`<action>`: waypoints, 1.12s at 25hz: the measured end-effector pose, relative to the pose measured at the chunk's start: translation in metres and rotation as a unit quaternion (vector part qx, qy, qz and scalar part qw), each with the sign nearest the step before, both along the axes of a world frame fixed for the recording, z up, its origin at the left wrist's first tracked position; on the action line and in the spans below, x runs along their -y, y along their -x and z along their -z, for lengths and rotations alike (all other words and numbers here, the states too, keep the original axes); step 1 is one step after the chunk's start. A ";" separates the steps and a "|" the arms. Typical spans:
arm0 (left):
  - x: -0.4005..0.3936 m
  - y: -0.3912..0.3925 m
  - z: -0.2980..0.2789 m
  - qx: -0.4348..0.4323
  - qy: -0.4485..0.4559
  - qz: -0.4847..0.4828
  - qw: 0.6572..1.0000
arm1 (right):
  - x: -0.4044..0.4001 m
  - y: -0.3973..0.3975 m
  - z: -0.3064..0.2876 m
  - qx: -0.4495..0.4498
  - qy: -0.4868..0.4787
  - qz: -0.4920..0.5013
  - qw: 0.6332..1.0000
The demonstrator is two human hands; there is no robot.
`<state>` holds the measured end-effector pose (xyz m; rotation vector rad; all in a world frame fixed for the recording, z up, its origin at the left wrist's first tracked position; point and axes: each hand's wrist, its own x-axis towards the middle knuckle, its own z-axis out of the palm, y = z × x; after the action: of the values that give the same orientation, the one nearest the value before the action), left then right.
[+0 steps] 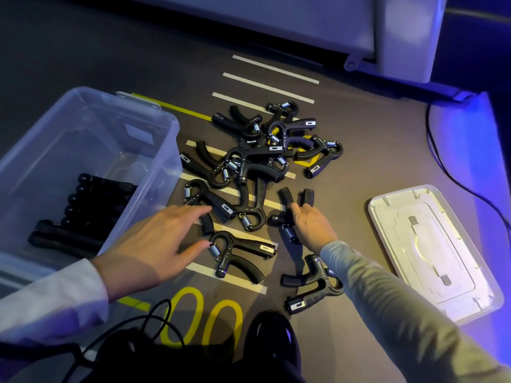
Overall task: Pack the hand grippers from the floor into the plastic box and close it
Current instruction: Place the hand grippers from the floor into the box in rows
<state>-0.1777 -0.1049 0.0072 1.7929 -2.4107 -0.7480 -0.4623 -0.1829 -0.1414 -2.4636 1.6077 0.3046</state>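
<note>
The dark grey floor [359, 172] carries white stripes [271, 78] that run in a row from 12 o'clock down toward the middle. A yellow line [182, 109] lies at 11 o'clock. Two yellow ovals [182, 316] are painted at 6 o'clock, side by side. A black cable [154, 313] loops at 7 o'clock, partly over one oval. Another black cable [453, 172] curves at 3 o'clock. A pale grey block [401, 31] stands at 1 o'clock. A black shoe [273, 341] is at 6 o'clock.

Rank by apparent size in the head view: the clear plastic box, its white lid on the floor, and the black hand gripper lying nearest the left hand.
1. Clear plastic box, largest, though nearness to the camera inflates it.
2. White lid, smaller in view; it lies farther off, so the gap is unsure.
3. Black hand gripper by the left hand, clearly smallest.
</note>
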 end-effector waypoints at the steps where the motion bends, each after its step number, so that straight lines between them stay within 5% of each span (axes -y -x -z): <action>1: 0.000 0.000 0.000 -0.001 0.001 -0.003 1.000 | 0.000 -0.001 -0.006 0.061 -0.021 0.043 0.997; 5: 0.001 -0.001 -0.006 -0.028 0.007 -0.016 0.999 | -0.001 -0.017 -0.047 0.264 -0.009 0.123 0.957; 8: 0.004 -0.005 -0.012 -0.102 0.045 -0.038 0.993 | 0.003 -0.050 -0.095 0.429 0.003 0.145 0.892; 13: 0.017 -0.030 -0.040 -0.233 0.123 -0.135 0.955 | 0.020 -0.127 -0.183 0.599 -0.099 0.053 0.792; 18: 0.038 -0.082 -0.064 -0.294 0.201 -0.203 0.912 | 0.037 -0.196 -0.232 0.608 -0.241 -0.036 0.756; 23: 0.043 -0.125 -0.059 -0.311 0.148 -0.229 0.910 | 0.058 -0.243 -0.237 0.569 -0.457 -0.053 0.681; 28: 0.033 -0.154 -0.047 -0.328 0.131 -0.250 0.901 | 0.067 -0.278 -0.228 0.544 -0.529 0.011 0.651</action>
<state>-0.0241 -0.1381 0.0538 1.5955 -1.4613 -0.7542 -0.1848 -0.2503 0.0867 -1.1630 0.5535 -0.2141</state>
